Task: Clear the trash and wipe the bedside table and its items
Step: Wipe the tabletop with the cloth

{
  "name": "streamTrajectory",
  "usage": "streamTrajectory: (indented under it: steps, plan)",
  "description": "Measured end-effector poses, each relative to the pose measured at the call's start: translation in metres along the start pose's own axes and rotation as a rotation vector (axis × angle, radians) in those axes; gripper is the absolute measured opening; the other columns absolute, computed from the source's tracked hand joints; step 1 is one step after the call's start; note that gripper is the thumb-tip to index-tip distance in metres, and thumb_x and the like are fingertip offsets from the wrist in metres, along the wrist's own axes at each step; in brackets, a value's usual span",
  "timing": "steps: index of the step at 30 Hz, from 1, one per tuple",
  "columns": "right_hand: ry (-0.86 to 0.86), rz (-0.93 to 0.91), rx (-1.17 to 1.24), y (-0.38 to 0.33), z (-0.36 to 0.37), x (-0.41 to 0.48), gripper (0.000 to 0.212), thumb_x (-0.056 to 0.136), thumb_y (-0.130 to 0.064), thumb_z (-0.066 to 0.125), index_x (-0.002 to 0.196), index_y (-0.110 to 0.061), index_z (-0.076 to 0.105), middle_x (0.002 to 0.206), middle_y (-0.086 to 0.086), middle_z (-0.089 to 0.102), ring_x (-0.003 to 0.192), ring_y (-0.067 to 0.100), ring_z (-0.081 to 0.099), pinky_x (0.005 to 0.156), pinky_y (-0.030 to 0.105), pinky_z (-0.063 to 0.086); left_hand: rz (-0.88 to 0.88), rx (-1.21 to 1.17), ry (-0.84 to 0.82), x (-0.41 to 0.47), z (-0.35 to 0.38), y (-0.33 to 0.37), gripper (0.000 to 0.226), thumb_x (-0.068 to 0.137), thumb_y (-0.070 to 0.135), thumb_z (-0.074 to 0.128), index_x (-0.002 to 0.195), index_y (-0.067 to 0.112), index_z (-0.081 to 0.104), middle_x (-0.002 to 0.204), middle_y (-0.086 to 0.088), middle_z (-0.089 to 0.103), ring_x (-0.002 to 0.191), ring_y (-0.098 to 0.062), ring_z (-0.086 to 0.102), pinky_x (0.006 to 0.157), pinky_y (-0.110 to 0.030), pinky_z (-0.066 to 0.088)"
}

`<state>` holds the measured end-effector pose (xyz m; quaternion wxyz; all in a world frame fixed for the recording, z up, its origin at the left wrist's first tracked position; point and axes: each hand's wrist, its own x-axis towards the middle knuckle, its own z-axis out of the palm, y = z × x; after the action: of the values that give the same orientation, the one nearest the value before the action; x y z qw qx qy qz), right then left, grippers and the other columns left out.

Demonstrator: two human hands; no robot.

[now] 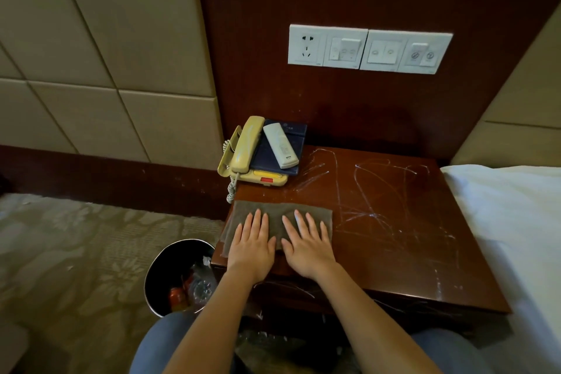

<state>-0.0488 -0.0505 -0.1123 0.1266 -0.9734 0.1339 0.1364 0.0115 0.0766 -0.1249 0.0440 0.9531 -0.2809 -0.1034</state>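
Left hand (252, 247) and right hand (306, 244) lie flat side by side, fingers straight, pressing a brown cloth (274, 215) onto the near left corner of the table (394, 222); neither hand grips anything. Beyond the fingertips sits a phone (243, 155) with a dark folder (273, 158) and white remote (280, 146) stacked on it. Bin (179, 276) with trash stands on the floor just left of the left wrist; scratched tabletop extends right of the right hand.

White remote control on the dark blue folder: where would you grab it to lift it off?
Pinch the white remote control across its long edges at mid-length, coming from above. It lies flat and slanted on the dark blue folder, and the yellowish phone handset crowds its left side.
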Motion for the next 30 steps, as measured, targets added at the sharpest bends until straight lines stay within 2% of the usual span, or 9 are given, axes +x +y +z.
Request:
streamTrajectory:
  steps: [8, 19, 30]
  plan:
    - [-0.022, 0.057, 0.007, 0.030, 0.013, -0.062, 0.055, 0.102, -0.049, 0.011, 0.152, -0.035, -0.004, 0.160, -0.004, -0.018, 0.146, 0.018, -0.018, 0.116, 0.044, -0.012, 0.038, 0.013, -0.067, -0.044, 0.010, 0.046, 0.059, 0.103, 0.039, 0.010, 0.151, 0.013, -0.011, 0.159, -0.005, -0.017, 0.146, -0.021, -0.016, 0.119, -0.038, -0.007]
    - [0.017, 0.153, 0.025, 0.115, 0.011, -0.115, 0.058, 0.102, -0.049, 0.015, 0.153, -0.032, -0.007, 0.160, -0.002, -0.019, 0.147, 0.018, -0.015, 0.118, 0.041, -0.008, 0.206, 0.066, -0.113, -0.049, 0.018, 0.130, 0.060, 0.103, 0.041, 0.011, 0.151, 0.013, -0.010, 0.159, -0.005, -0.016, 0.146, -0.021, -0.015, 0.118, -0.038, -0.007]
    - [0.028, 0.265, -0.001, 0.101, 0.011, -0.083, 0.058, 0.103, -0.045, 0.009, 0.152, -0.024, -0.013, 0.158, 0.007, -0.022, 0.146, 0.026, -0.020, 0.117, 0.047, -0.012, 0.273, 0.080, -0.096, -0.018, 0.015, 0.123, 0.057, 0.103, 0.039, 0.010, 0.151, 0.016, -0.010, 0.159, -0.001, -0.016, 0.146, -0.017, -0.015, 0.118, -0.037, -0.008]
